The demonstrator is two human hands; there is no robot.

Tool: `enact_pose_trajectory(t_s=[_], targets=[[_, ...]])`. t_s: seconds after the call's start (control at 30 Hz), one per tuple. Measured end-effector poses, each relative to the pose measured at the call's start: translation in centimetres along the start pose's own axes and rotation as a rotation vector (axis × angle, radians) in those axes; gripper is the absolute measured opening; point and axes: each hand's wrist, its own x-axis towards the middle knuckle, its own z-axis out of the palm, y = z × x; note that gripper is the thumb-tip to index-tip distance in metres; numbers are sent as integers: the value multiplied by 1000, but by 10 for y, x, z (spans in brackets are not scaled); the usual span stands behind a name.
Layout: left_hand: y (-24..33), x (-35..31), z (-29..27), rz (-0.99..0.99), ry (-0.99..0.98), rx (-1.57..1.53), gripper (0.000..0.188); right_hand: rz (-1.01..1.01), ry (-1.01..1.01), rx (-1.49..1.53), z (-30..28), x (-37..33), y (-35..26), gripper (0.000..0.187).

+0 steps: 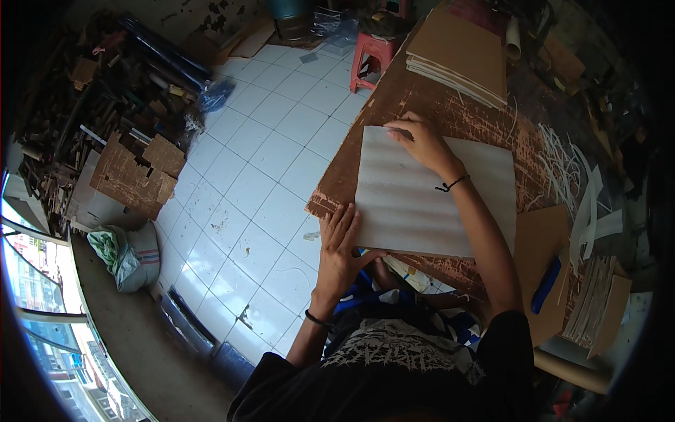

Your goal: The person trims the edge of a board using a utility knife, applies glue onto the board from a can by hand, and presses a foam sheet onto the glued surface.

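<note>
A white foam sheet (429, 190) lies flat on the worn brown tabletop (341, 179), with a thin brown edge showing beneath its near side. My left hand (339, 250) is at the sheet's near left corner. Its fingers stretch along the left edge and its thumb reaches out along the near edge. Across the sheet lies my right forearm, and my right hand (422, 144) is at the far left edge. There the thumb and fingertips close in a pinch on the sheet's edge; the exact contact is small to see.
Stacked cardboard sheets (457, 53) lie at the table's far end. To the right are white strips (559, 162), a blue-handled tool (545, 287) on cardboard and a cardboard bundle (594, 302). A red stool (373, 60) stands beyond; scrap (133, 169) and a sack (137, 257) are left.
</note>
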Motion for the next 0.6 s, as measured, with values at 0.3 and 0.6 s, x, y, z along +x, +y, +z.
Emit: enact_pose_trajectory(t_s=[0.3,0.6], targets=[[-9,-10,11,-32,16,-44,80,32,-39,21,3,0,-1,22],[-8,-7,15,-24,26,15,74,25,-92,-174,-53,-30,-38,34]])
